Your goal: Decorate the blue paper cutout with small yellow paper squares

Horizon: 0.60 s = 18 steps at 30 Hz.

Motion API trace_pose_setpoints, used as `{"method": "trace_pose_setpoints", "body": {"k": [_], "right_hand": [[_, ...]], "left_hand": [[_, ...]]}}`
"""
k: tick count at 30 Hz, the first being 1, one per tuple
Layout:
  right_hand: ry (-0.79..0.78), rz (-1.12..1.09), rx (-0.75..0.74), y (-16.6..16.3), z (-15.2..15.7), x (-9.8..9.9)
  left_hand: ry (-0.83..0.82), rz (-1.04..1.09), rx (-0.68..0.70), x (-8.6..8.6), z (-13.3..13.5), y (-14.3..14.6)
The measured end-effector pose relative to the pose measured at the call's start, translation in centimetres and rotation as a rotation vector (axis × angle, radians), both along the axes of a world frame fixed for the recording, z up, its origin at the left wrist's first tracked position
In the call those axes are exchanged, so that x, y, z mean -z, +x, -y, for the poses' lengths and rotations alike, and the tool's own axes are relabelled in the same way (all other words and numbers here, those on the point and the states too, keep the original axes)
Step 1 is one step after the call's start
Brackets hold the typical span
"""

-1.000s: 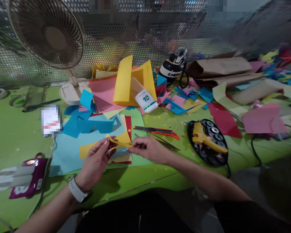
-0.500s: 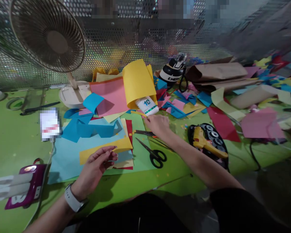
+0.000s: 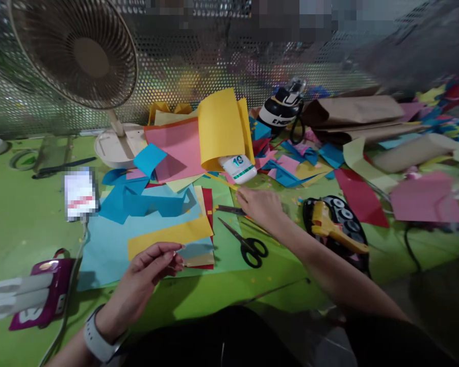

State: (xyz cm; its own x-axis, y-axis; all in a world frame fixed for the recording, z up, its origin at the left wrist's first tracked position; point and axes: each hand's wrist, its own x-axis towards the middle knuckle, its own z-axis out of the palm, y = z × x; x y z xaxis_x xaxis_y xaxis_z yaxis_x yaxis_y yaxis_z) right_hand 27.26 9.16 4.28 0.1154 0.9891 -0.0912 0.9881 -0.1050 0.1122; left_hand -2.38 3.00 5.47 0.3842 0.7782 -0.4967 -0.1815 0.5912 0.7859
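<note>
My right hand (image 3: 262, 206) reaches toward the back of the table and pinches a thin yellow paper strip (image 3: 219, 180), whose far end points at the white glue bottle (image 3: 239, 168). That bottle lies under a curled yellow sheet (image 3: 220, 127). My left hand (image 3: 153, 270), with a watch on its wrist, hovers at the near edge of the paper stack. Its fingers are curled against the thumb, and I cannot make out what they hold. Just above it a wide yellow strip (image 3: 168, 234) lies on a light blue sheet (image 3: 107, 250). Black scissors (image 3: 247, 244) lie open between my hands.
A yellow glue gun (image 3: 336, 229) rests on a black tray (image 3: 350, 216) to the right. A desk fan (image 3: 76, 51) stands back left and a purple device (image 3: 42, 290) near left. Coloured paper scraps, brown bags (image 3: 352, 109) and a black-and-white bottle (image 3: 283, 109) crowd the back.
My hands have parted: the right one carried a thin yellow strip from the stack up to the glue bottle, while the left has dropped back toward me. The black scissors now lie uncovered.
</note>
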Motion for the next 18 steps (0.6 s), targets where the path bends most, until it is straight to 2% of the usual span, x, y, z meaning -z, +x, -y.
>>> {"method": "trace_pose_setpoints", "body": {"k": [3,7,12,15,18], "right_hand": [[-0.019,-0.050,-0.024,0.0,-0.2,0.2],[0.037,-0.064,0.014,0.9,-0.5,0.1],[0.177,-0.179,-0.011,3.5,2.1,-1.3],[0.106,-0.219,-0.059,4.9,4.7,-1.5],[0.005,-0.238,-0.169,5.8,6.7,-0.5]], "left_hand": [[-0.008,-0.018,-0.018,0.3,0.0,-0.4],[0.028,-0.035,-0.011,0.7,0.0,-0.7],[0.182,-0.191,0.049,1.2,-0.1,-1.5],[0.232,-0.251,0.070,1.1,-0.2,-1.6],[0.279,-0.306,0.095,0.6,-0.3,-1.3]]}}
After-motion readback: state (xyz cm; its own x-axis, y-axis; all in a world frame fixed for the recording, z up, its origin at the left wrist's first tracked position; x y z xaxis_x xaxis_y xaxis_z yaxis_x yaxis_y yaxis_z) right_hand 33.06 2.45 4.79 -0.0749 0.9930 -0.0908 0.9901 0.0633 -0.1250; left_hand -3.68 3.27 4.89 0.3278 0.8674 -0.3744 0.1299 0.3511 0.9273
